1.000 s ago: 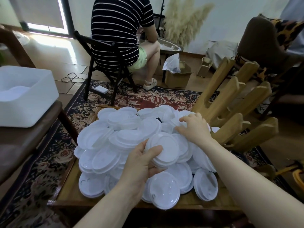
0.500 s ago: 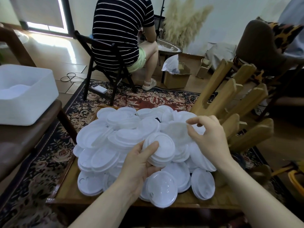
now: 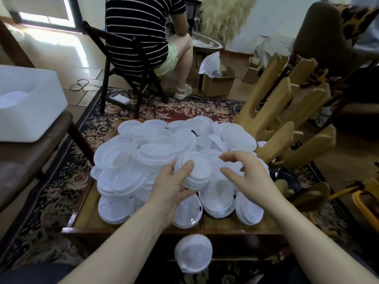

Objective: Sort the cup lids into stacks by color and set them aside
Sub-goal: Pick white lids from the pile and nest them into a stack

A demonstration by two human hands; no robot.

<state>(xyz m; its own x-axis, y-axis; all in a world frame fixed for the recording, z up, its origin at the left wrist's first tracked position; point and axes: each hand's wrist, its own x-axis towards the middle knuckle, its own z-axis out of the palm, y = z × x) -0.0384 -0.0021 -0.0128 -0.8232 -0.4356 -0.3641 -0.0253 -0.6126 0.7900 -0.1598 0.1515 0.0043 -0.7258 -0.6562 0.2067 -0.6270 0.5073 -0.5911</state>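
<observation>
A big heap of white cup lids [image 3: 155, 152] covers the low wooden table [image 3: 86, 214]. My left hand [image 3: 172, 189] grips a small stack of white lids [image 3: 196, 171] above the heap's front, thumb on top. Just right of that stack hovers my right hand [image 3: 248, 177], fingers loosely curved, and I see nothing in it. A blurred translucent lid [image 3: 192, 253] is in the air below the table's front edge. A black lid [image 3: 287, 179] lies at the table's right side, and another dark one [image 3: 193, 132] peeks out of the heap.
A wooden rack with slanted pegs [image 3: 283, 111] stands right of the table. A white tub [image 3: 28, 107] sits on a brown bench at left. A person in a striped shirt [image 3: 139, 29] sits on a dark chair beyond the rug. Cardboard boxes [image 3: 217, 83] stand behind.
My right hand came back from the far side of the heap with a translucent lid and now shows none. A translucent lid has appeared below the table edge. The left hand kept its stack.
</observation>
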